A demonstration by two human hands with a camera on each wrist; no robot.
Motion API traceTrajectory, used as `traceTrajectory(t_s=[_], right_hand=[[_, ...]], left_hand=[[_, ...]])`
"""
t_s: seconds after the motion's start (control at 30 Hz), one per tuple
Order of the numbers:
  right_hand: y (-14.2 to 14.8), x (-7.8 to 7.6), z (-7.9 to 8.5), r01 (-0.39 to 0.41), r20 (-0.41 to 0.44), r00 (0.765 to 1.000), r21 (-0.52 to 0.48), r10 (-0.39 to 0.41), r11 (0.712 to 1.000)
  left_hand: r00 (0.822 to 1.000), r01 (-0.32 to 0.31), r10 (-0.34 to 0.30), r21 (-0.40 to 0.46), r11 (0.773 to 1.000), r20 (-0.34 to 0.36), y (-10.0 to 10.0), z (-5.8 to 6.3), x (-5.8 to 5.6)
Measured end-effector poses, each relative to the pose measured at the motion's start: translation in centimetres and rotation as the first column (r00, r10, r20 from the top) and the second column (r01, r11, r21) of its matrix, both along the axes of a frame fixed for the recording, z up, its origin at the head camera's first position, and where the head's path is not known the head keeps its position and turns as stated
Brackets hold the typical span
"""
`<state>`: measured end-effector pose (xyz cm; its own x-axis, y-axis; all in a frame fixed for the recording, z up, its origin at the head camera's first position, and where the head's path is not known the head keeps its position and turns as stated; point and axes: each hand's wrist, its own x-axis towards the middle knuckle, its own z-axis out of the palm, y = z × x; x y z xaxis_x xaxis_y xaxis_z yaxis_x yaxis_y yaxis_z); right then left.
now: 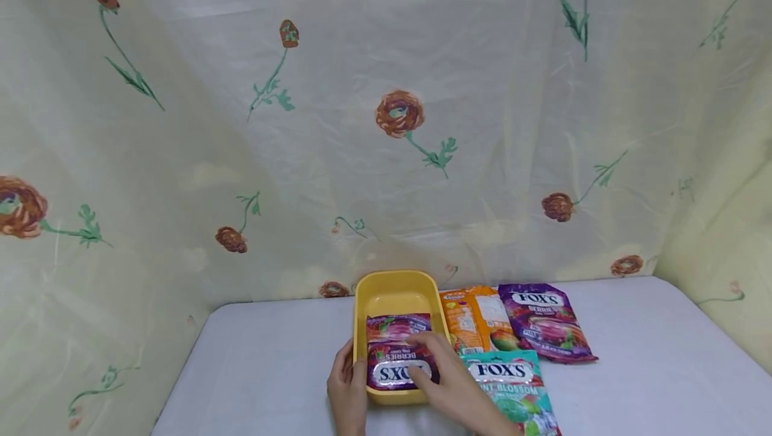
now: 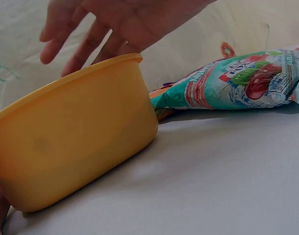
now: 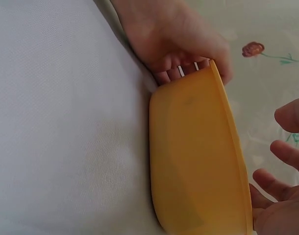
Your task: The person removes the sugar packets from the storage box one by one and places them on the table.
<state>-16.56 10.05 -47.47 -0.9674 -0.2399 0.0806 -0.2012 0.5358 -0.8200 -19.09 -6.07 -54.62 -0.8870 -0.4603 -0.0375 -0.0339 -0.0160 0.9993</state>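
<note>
A yellow plastic tub (image 1: 398, 282) stands on the table, and a purple Fox's Berries candy bag (image 1: 395, 349) lies inside it with its lettering upside down. At the tub's left side, my left hand (image 1: 348, 386) grips the wall, its thumb at the rim and its fingers on the outside, as the right wrist view shows. My right hand (image 1: 449, 382) reaches over the tub's right rim with fingers spread over the candy bag. Whether its fingertips touch the bag is hard to tell. In the left wrist view the right hand (image 2: 125, 24) appears above the rim, fingers loosely extended.
Right of the tub lie an orange candy bag (image 1: 476, 319), another purple Fox's Berries bag (image 1: 545, 322) and a teal Fox's bag (image 1: 512, 389), partly behind the right forearm. A white cloth covers the table (image 1: 259, 362). A flowered curtain (image 1: 338, 155) hangs behind it.
</note>
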Motion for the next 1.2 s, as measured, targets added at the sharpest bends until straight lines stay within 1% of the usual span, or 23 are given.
traceTrajectory(t_s=[0.13, 0.27, 0.4, 0.53, 0.67, 0.8, 1.03, 1.2], right_hand=[[-0.1, -0.3, -0.1, -0.014, 0.010, 1.000, 0.020, 0.014, 1.000], [-0.2, -0.6, 0.0, -0.017, -0.011, 1.000, 0.035, 0.017, 0.999], [-0.4, -0.8, 0.2, -0.004, -0.022, 1.000, 0.058, 0.005, 0.998], [-0.9, -1.0, 0.3, 0.027, -0.015, 1.000, 0.079, -0.026, 0.997], [-1.2, -1.2, 0.3, 0.064, 0.039, 0.997, 0.048, -0.066, 0.997], [-1.4, -1.6, 0.4, 0.084, 0.089, 0.992, 0.015, -0.085, 0.996], [-1.5, -2.2, 0.6, 0.107, 0.129, 0.986, 0.009, -0.107, 0.994], [-1.6, -2.6, 0.7, 0.123, 0.161, 0.980, -0.033, -0.116, 0.992]], left_hand=[[1.000, 0.004, -0.004, -0.004, 1.000, -0.002, 0.0, 0.2, 0.1], [1.000, 0.003, -0.003, 0.001, 1.000, -0.026, -0.1, 0.2, 0.1], [0.999, 0.003, -0.002, 0.008, 1.000, -0.045, -0.1, 0.2, 0.1], [0.999, -0.001, 0.001, 0.012, 1.000, -0.035, 0.0, 0.4, 0.1], [1.000, -0.002, 0.003, 0.009, 1.000, -0.013, 0.0, 0.4, 0.2], [1.000, -0.002, 0.002, 0.004, 1.000, 0.005, 0.0, 0.4, 0.2], [1.000, 0.004, -0.004, 0.005, 1.000, 0.005, -0.1, 0.5, 0.2], [1.000, 0.009, -0.009, 0.000, 1.000, 0.004, -0.2, 0.5, 0.3]])
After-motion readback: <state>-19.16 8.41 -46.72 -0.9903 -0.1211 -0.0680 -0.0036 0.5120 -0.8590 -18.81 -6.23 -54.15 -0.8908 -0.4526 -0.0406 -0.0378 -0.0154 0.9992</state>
